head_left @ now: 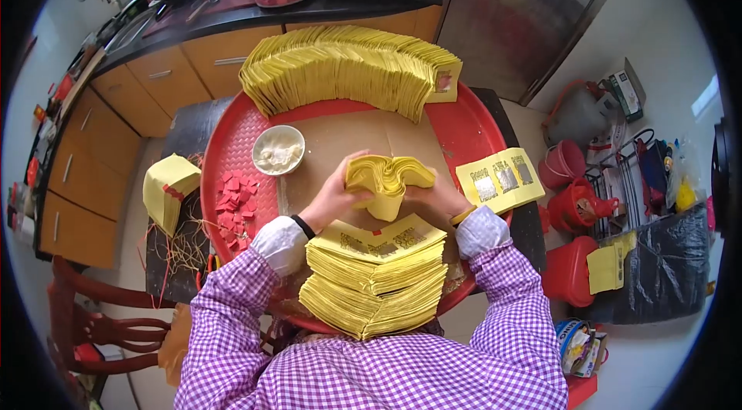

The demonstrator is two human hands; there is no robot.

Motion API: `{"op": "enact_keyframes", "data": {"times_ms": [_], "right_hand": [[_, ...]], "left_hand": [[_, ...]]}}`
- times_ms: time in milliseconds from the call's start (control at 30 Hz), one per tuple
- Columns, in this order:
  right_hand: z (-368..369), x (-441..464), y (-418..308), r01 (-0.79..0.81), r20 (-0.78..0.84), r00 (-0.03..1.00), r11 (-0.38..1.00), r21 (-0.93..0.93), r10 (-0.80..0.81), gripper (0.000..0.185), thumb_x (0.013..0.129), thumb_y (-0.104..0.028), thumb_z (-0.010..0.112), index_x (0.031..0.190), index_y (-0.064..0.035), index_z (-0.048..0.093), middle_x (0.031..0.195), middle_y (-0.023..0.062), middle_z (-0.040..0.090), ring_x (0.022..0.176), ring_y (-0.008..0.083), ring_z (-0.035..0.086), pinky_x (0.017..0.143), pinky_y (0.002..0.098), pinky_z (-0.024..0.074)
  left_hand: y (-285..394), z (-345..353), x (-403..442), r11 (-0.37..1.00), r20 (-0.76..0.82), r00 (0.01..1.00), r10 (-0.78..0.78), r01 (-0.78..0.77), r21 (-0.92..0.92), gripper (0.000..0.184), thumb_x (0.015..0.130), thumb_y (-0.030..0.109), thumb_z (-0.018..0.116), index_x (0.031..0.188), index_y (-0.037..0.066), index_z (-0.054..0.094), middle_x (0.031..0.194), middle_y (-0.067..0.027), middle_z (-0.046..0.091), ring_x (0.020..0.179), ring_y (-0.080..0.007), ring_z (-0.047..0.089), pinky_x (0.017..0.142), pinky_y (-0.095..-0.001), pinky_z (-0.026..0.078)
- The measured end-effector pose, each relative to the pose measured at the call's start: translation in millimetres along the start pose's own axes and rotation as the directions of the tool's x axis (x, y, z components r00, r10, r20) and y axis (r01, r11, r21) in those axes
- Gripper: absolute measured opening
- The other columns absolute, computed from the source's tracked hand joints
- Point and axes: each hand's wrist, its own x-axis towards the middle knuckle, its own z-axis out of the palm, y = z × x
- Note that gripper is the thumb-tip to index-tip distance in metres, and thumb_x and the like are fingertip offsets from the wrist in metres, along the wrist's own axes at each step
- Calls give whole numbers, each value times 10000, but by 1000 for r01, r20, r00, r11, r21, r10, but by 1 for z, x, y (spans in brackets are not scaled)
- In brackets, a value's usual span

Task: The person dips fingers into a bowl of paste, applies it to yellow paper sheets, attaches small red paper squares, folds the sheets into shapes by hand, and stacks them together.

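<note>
Over the middle of the round tray, a curled bundle of yellow paper sheets (389, 178) is held up between my two hands. My left hand (336, 197) is closed around its left side, thumb toward the front. On the right side my right hand (438, 199) grips the same bundle, its fingers partly hidden by the paper. Just below, close to my body, lies a tall stack of creased yellow paper (375, 286) with printed panels on its top sheet. A white bowl of pale paste (279, 150) and scattered small red paper pieces (233, 205) are left of my left hand.
A long curved row of folded yellow papers (340, 70) lines the far rim of the red tray (220, 132). Printed yellow paper (501, 180) overhangs the right rim. Another yellow bundle (170, 190) and loose strings sit at left, near a wooden chair (108, 325).
</note>
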Motion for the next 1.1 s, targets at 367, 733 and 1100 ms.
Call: {"op": "enact_keyframes", "data": {"times_ms": [367,733,1100], "right_hand": [[1,-13,-2,-306,-231,898,908,286,375,502,930,-195,650,1368,-30,470,1248,135,618,1040,233,645,905,309,518],[9,-26,-48,-425,221,860,406,809,460,477,942,-167,605,1357,31,479,1224,171,638,1010,239,672,824,300,561],[-3,-14,-54,-239,-225,903,862,447,367,380,855,-24,618,1228,48,598,1113,152,682,942,206,667,817,278,544]], "left_hand": [[22,-7,0,912,-192,963,189,-99,399,617,816,-34,653,1387,83,453,1065,-111,658,893,-183,638,799,-262,518],[82,45,-10,-118,679,733,38,-671,732,762,793,178,753,1434,41,365,1113,-99,644,946,-211,649,888,-339,496],[48,17,30,993,-248,962,-112,120,20,806,823,124,756,1445,42,250,1328,-230,457,1073,-331,598,984,-414,490]]}}
